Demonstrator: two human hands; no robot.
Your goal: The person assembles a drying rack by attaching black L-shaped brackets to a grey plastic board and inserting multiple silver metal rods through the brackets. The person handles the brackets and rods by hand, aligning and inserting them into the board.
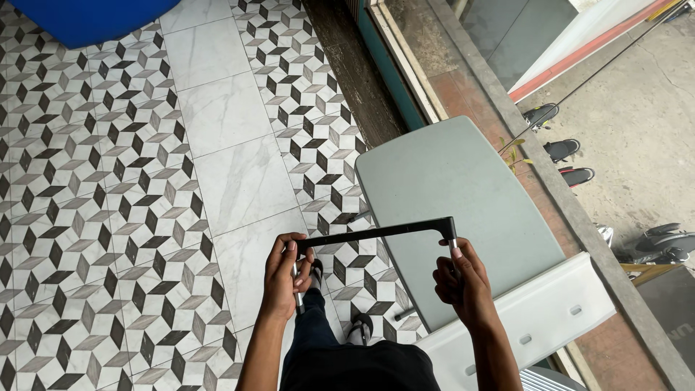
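Patterned tile floor [108, 217], both hands [284, 271] gripping black U-bracket [384, 232]

Black bracket [380, 233] leg ends hidden inside fists; blue object [87, 18] cut off at top edge.

Upper-floor balcony: patterned floor tiles [108, 217], street [644, 123] with scooters [662, 242] below.

A U-shaped bar [376, 233] spans the lower centre of the frame, between the left hand [284, 269] and right hand [463, 279]. A panel [449, 188] lies right of centre, sandals [561, 148] at far right.
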